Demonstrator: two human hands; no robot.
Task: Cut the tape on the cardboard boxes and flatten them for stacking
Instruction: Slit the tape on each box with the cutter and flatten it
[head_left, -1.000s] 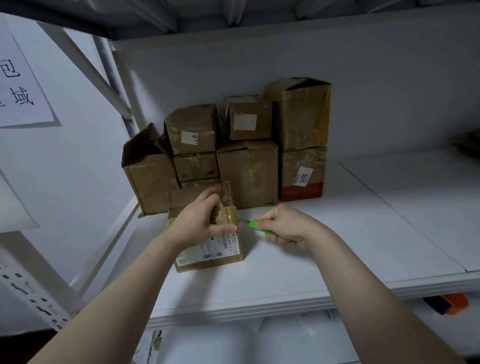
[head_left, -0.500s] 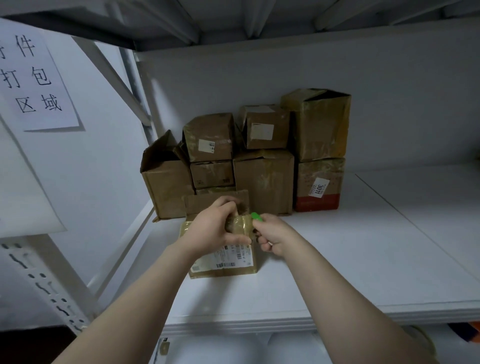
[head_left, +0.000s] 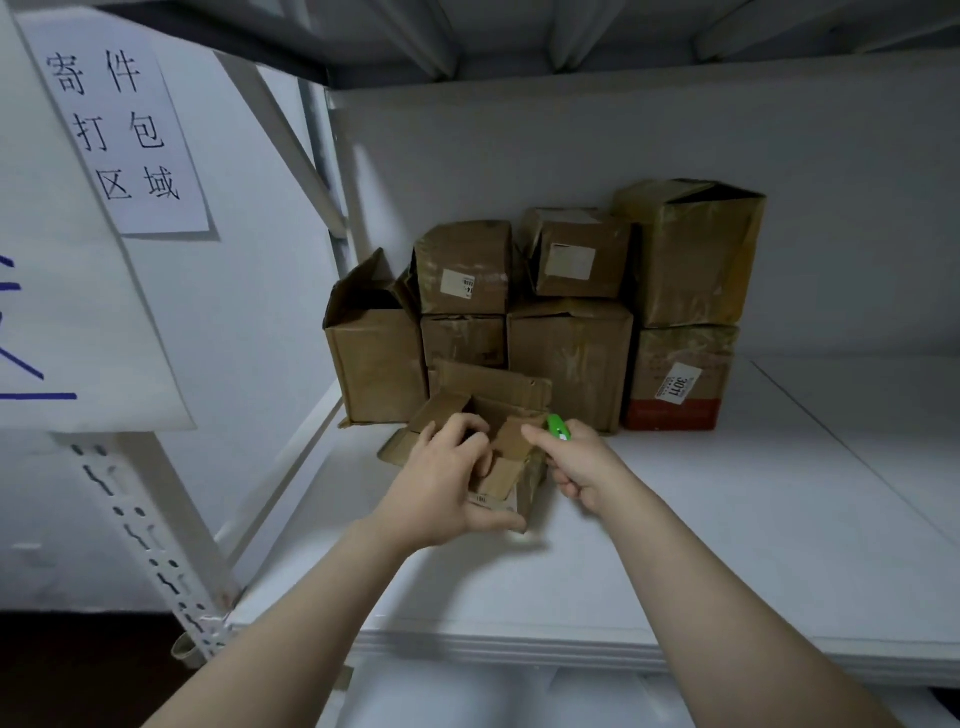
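White shelf (head_left: 675, 519) carries a small opened cardboard box (head_left: 498, 415) near its front, flaps up. Left hand (head_left: 441, 488) grips its near wall; right hand (head_left: 576, 462) grips a green box cutter (head_left: 558, 427) beside it. Stacked cardboard boxes (head_left: 571, 343) crowd just behind.

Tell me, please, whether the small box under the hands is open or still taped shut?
Open: the small box shows raised flaps and a visible hollow, with the left hand reaching in.
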